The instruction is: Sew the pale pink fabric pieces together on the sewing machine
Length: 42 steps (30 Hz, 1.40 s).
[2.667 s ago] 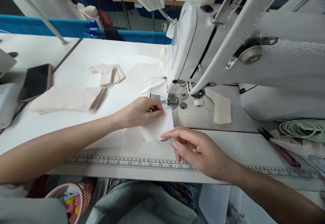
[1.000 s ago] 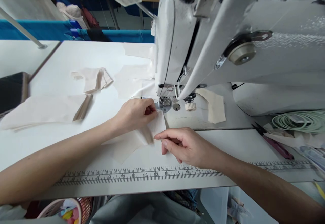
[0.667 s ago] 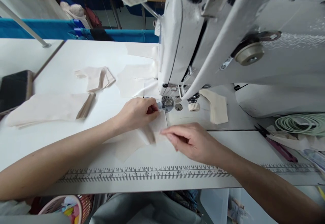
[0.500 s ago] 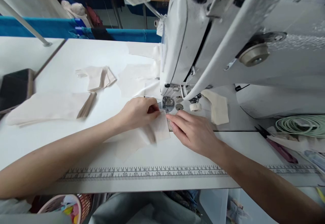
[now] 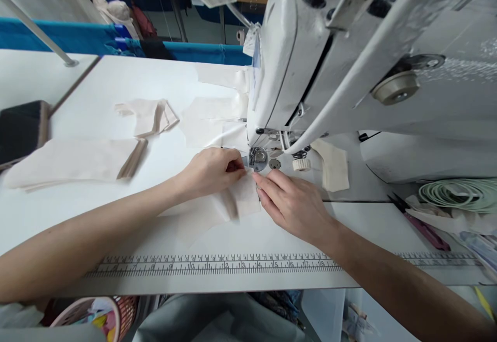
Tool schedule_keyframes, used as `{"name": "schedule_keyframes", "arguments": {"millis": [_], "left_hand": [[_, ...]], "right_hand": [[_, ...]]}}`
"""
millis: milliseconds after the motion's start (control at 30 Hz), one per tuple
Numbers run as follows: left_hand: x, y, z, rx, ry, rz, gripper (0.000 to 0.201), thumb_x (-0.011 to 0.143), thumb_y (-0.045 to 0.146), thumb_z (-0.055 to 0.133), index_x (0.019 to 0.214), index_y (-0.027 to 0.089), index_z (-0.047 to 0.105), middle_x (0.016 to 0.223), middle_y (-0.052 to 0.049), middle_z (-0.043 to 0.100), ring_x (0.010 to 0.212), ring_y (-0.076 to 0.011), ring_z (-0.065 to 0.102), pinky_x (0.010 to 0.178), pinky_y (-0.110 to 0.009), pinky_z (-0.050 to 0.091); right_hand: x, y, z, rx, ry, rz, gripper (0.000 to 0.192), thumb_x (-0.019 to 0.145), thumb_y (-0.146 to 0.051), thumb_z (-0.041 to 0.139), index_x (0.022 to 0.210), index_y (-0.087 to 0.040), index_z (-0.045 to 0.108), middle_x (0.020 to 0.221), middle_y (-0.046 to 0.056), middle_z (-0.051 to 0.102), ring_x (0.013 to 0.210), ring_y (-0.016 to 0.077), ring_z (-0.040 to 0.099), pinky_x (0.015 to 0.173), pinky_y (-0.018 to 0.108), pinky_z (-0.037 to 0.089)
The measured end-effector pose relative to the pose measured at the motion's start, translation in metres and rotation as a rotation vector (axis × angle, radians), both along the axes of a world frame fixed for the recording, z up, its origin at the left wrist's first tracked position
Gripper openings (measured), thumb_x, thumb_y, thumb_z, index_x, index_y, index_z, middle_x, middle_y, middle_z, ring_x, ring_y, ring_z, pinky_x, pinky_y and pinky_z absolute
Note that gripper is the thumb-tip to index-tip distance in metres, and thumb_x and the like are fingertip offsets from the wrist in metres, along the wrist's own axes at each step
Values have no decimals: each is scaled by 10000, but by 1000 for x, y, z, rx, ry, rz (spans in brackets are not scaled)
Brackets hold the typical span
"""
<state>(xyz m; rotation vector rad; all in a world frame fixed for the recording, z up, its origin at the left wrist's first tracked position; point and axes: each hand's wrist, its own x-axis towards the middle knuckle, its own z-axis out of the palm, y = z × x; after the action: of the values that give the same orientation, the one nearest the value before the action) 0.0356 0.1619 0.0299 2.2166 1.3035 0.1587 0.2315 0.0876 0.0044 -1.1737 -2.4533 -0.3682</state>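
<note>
Handle pale cloth (image 5: 246,198) as likely light, limp, easily creased; hold by edges. Pinched in left hand (image 5: 215,172); met by bunched fingertips of right hand (image 5: 293,203), impossible to tell if gripped.

Close head-worn view, forward and down

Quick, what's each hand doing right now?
Left hand: closed, pinching the pale fabric.
Right hand: curled at the fabric's right edge; whether it grips cannot be told.
</note>
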Motion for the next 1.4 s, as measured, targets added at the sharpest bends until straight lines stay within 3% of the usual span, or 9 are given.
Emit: {"name": "schedule_keyframes", "arguments": {"millis": [300, 433, 633, 800, 933, 1067, 1167, 1267, 1400], "left_hand": [[2, 0, 1, -2, -5, -2, 185, 820, 305, 517, 832, 178, 651, 743, -6, 678, 644, -134, 586, 609, -241, 405], [-1, -1, 3, -3, -12, -25, 249, 841, 383, 489, 847, 182, 637, 742, -10, 664, 645, -138, 576, 610, -248, 400], [-32, -8, 15, -151, 20, -104, 412, 794, 523, 543, 1054, 205, 585, 795, -1, 651, 587, -123, 534, 545, -240, 371], [-67, -20, 22, -274, 94, -40, 400, 845, 486, 501, 1150, 230, 543, 606, 39, 556, 518, -129, 475, 483, -242, 294], [-89, -31, 16, -110, 142, -10, 384, 877, 497, 498, 1159, 242, 552, 597, 38, 533, 516, -134, 494, 471, -237, 305], [-97, -50, 9, 360, 205, 2, 350, 928, 475, 474, 1166, 234, 563, 777, -7, 644, 501, -123, 510, 429, -237, 281], [-95, -68, 10, 605, 123, -64, 219, 945, 364, 491, 1067, 217, 599, 918, -34, 664, 681, -154, 613, 488, -244, 390], [-96, -81, 9, 560, 8, -248, 161, 927, 298, 531, 1038, 212, 609, 975, -38, 660, 827, -171, 644, 647, -269, 509], [-106, -85, 3, 468, -11, -344, 130, 920, 219, 538, 1026, 203, 613, 1044, -54, 662, 923, -186, 641, 741, -288, 538]], "right_hand": [[-7, -1, 0, 14, -106, -48, 302, 953, -260, 507, 1164, -128, 678, 817, 20, 628, 592, 103, 510, 551, 272, 384], [-7, 0, 0, -11, -138, -61, 301, 956, -270, 497, 1161, -144, 678, 836, 21, 625, 598, 103, 512, 552, 270, 381], [-6, -1, 1, -71, -153, -60, 328, 979, -271, 451, 1213, -154, 649, 872, 32, 629, 609, 98, 517, 557, 263, 376], [-4, 0, 2, -161, -136, -63, 355, 993, -280, 414, 1246, -151, 626, 913, 42, 633, 637, 103, 529, 541, 272, 356], [0, 3, 4, -302, -78, -54, 379, 998, -262, 373, 1288, -177, 601, 925, 32, 627, 649, 101, 529, 503, 262, 327], [3, 5, 5, -348, -66, -42, 398, 985, -226, 364, 1314, -179, 584, 931, 34, 621, 640, 98, 512, 476, 254, 300], [4, 5, 5, -342, -67, -40, 399, 979, -208, 367, 1312, -178, 585, 927, 35, 621, 627, 98, 500, 472, 256, 296], [4, 5, 3, -324, -64, -34, 390, 974, -204, 379, 1300, -178, 592, 928, 36, 622, 630, 100, 499, 478, 255, 303], [4, 5, 1, -308, -56, -28, 388, 968, -202, 383, 1282, -175, 609, 948, 35, 629, 605, 95, 483, 469, 251, 301]]}}
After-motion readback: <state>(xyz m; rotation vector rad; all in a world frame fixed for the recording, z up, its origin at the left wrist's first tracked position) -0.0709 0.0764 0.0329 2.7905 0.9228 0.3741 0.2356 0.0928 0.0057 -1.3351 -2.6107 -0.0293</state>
